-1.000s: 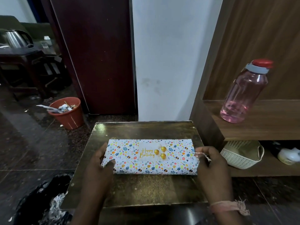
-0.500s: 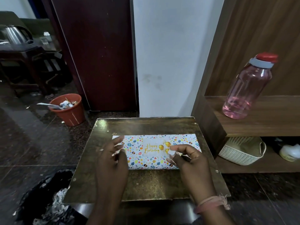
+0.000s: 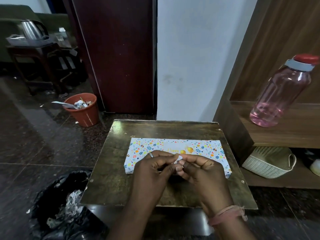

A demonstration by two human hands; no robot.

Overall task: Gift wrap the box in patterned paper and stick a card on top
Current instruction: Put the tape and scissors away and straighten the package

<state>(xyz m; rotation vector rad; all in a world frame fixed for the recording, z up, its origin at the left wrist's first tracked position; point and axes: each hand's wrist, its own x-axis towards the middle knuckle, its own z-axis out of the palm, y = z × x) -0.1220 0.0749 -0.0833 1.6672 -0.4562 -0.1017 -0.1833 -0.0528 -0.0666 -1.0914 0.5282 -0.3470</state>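
Note:
The box (image 3: 143, 151), wrapped in white paper with small coloured prints, lies flat on the small wooden table (image 3: 121, 184). A pale birthday card (image 3: 180, 148) with gold balloons sits on its top, partly hidden by my hands. My left hand (image 3: 152, 168) and my right hand (image 3: 202, 170) meet just above the box's near side. Together their fingertips pinch a small white scrap (image 3: 178, 159), perhaps tape or backing paper. The box's near edge is hidden behind both hands.
A black bin bag (image 3: 58, 203) with crumpled paper sits at the table's front left. An orange waste bucket (image 3: 83, 111) stands on the floor behind. To the right, a wooden shelf holds a pink water bottle (image 3: 280, 94), with a white basket (image 3: 268, 163) below.
My hands left the box's two ends and came together over its middle, the right one bringing the small white scrap. Both now pinch it. The box has not moved.

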